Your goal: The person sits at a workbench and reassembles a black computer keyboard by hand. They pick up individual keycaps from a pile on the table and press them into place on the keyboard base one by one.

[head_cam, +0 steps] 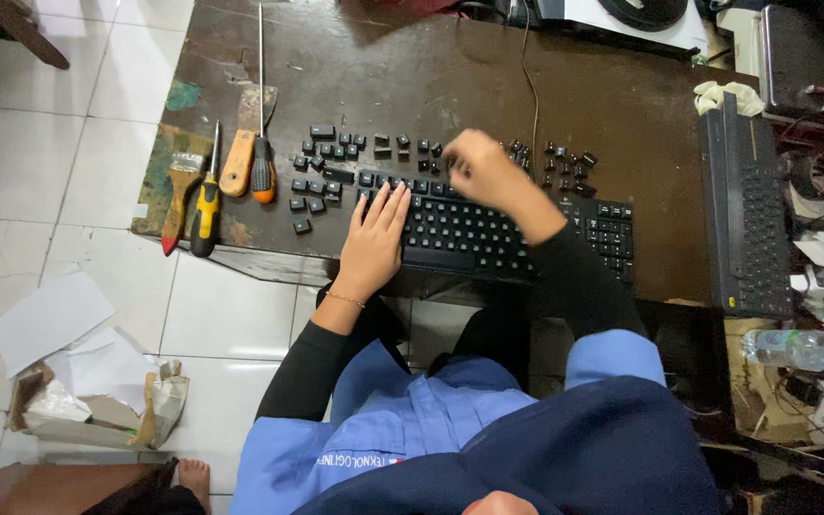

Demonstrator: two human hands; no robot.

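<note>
on the near edge of the dark wooden table [584, 105] lies a black keyboard [488, 234], its long side running left to right, with many keys already missing from its upper rows. the left hand [374, 238] lies flat on the keyboard's left end, fingers stretched out and spread, palm down, holding nothing, just pressing on the keys. the right hand [484, 172] hovers over the keyboard's upper middle edge, fingers curled inward; it is blurred, so i cannot tell whether it pinches a keycap or is empty.

loose black keycaps [331, 157] are scattered on the table just beyond and left of the keyboard, some in short rows, some alone near the table's front edge. a second cluster of keycaps [565, 167] sits to the right of the right hand, beside the keyboard's upper right part.

further left, near the table's corner, lie a paintbrush with a red-tipped handle [179, 191], a yellow and black screwdriver [206, 205], a wooden-handled tool [237, 162] and an orange and black screwdriver [262, 167], side by side. at the table's right end a second dark keyboard [746, 219] lies lengthwise, with a pale cloth [725, 93] at its far end. a plastic water bottle [803, 348] lies on clutter to the right. crumpled paper [88, 381] lies on the white tiled floor below left.
</note>
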